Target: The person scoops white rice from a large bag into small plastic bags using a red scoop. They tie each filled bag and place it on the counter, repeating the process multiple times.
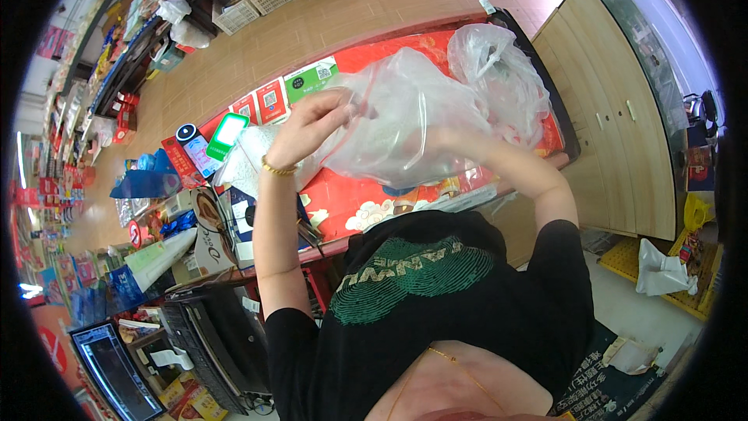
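Note:
A large clear zip bag [403, 123] with a red strip along its mouth lies across the red counter [345, 193]. My left hand [321, 120], with a gold bracelet at the wrist, pinches the bag at its red-striped edge. My right hand [429, 141] shows only blurred through the plastic; whether it is inside or behind the bag, and what its fingers do, I cannot tell. Beneath my left wrist lies a clear bag of white contents [251, 158]. Crumpled clear plastic bags [499, 82] sit beyond my right forearm.
Printed code cards [272, 99] line the counter's far edge, near a green-framed device [228, 135] and a payment speaker [197, 149]. A wooden cabinet [602, 111] stands at right. Boxes and packets [213, 222] crowd the left, above a monitor [117, 371].

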### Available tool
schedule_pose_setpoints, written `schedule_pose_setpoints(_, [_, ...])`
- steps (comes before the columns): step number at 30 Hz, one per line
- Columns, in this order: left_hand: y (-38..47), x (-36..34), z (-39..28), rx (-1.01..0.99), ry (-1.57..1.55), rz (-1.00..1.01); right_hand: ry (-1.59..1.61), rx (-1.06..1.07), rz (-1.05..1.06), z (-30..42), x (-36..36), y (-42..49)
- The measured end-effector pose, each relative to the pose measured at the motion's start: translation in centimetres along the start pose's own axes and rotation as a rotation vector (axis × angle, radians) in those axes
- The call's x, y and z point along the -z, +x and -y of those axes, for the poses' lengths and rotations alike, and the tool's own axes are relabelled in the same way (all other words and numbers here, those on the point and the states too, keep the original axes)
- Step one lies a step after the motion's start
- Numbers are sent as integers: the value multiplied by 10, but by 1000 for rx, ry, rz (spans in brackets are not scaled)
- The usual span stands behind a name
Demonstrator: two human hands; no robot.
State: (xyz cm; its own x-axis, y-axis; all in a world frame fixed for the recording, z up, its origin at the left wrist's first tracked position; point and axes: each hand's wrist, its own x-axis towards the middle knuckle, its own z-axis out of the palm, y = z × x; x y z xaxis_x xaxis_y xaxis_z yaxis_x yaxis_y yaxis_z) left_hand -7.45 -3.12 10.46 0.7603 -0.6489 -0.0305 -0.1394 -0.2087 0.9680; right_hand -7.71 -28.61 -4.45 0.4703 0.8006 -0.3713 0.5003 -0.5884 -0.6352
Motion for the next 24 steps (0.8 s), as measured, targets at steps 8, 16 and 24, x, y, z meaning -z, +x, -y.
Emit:
schedule_pose_setpoints(8, [56,-55,114,-18,-10,203,82,-347,-318,-8,68,42])
schedule_pose_setpoints(16, [67,5,140,435,219,-164,430,53,-831,-21,86,77])
schedule_pose_setpoints(24, [45,51,124,331,783,-463,-313,-340,138,-34,36,22])
